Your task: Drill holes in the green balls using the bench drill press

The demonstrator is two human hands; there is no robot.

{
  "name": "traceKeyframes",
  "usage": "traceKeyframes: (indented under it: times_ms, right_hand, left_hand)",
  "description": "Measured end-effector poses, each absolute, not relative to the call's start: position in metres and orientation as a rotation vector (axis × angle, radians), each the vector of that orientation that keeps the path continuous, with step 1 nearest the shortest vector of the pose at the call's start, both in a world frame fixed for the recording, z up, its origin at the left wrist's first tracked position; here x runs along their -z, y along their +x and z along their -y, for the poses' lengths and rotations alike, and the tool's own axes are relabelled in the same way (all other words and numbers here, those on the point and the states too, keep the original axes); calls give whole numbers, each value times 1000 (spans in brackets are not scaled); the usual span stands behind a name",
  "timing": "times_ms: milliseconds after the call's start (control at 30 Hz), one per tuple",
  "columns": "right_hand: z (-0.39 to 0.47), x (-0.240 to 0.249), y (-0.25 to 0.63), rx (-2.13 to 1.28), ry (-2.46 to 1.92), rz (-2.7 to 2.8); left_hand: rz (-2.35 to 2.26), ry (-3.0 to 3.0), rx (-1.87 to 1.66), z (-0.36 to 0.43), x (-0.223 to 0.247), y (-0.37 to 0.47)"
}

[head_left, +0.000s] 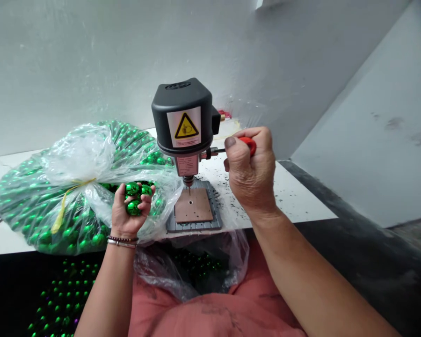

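Note:
Several shiny green balls (134, 207) rest in my left hand (131, 210), its fingers curled around them. This hand is at the mouth of a clear plastic bag, left of the drill press (182, 117). My right hand (250, 171) grips the red-ended lever (248, 146) on the drill press's right side. Under the thin drill bit (189, 191) lies a brown square board (199, 213) with a small hole in it, on the grey metal base (215, 224). No ball sits on the board.
A big tied clear bag (73, 154) full of green balls covers the table's left part. Dark shavings (231, 201) litter the white table (301, 201) around the base. An open plastic bag (238, 262) with green balls hangs below the table edge, and more green balls (58, 295) lie lower left.

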State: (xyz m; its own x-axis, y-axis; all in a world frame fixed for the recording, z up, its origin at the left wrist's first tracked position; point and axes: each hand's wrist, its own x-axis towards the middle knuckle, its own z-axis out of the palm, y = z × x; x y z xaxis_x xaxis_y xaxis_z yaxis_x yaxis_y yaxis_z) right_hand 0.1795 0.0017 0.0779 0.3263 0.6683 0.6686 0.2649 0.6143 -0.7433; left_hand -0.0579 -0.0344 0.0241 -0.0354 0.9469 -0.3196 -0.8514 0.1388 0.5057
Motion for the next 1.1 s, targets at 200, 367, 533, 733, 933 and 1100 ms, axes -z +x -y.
traceKeyframes:
  times_ms: [200,367,533,733,933,1100]
  right_hand:
    - [-2,-78,180,-332,-921,1249]
    - [-2,-78,180,-338,-910,1260]
    - [-1,-78,180,-354,-910,1259]
    - [1,-80,180,-364,-897,1267]
    - [1,-82,181,-291,-820,1279]
    - [-1,-85,183,-279,-808,1314]
  left_hand:
    - [-799,288,-1500,39,-33,-54]
    - [-1207,478,-1545,25,-18,-65]
    - [-1290,730,-1666,32,-21,-63]
    - [-1102,904,-1417,67,-32,-17]
    - [-1486,1298,-1031,57,3,5]
    - [-1763,1619,-805,22,15,3]
